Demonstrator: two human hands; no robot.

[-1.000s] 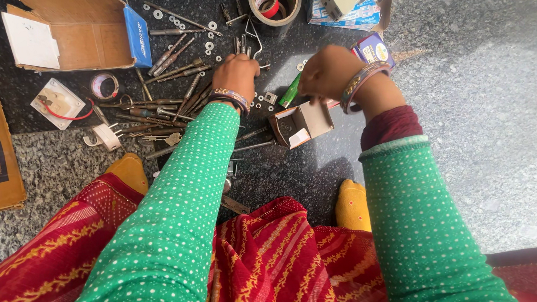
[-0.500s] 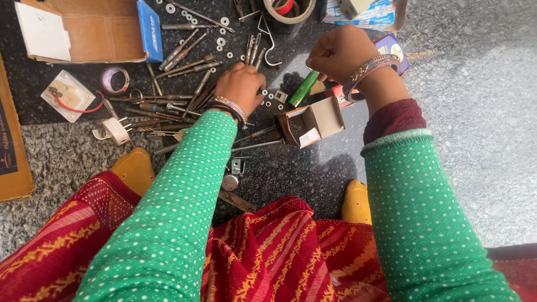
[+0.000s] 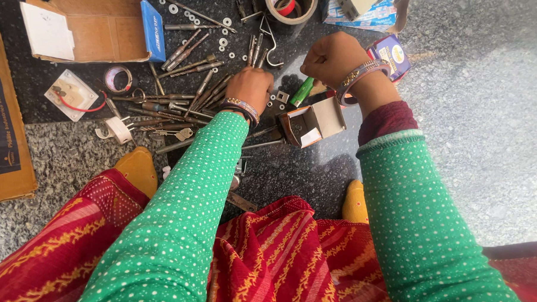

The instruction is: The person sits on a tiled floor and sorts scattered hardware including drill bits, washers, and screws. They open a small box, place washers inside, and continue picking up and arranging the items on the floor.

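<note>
Two hands I watch: left hand (image 3: pixel 251 86) curled over small silvery washers (image 3: pixel 271 100), grip unclear; right hand (image 3: pixel 330 56) fisted above them, contents hidden.

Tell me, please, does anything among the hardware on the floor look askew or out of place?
Yes. The small open carton between the hands lies tipped on its side, flaps splayed. Bolts and washers lie strewn loose over the dark floor rather than boxed. The left hand rests on them; the right hand is closed above.

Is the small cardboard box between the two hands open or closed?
Open: the small cardboard box lies on its side with its flaps spread and its inside visible.
</note>
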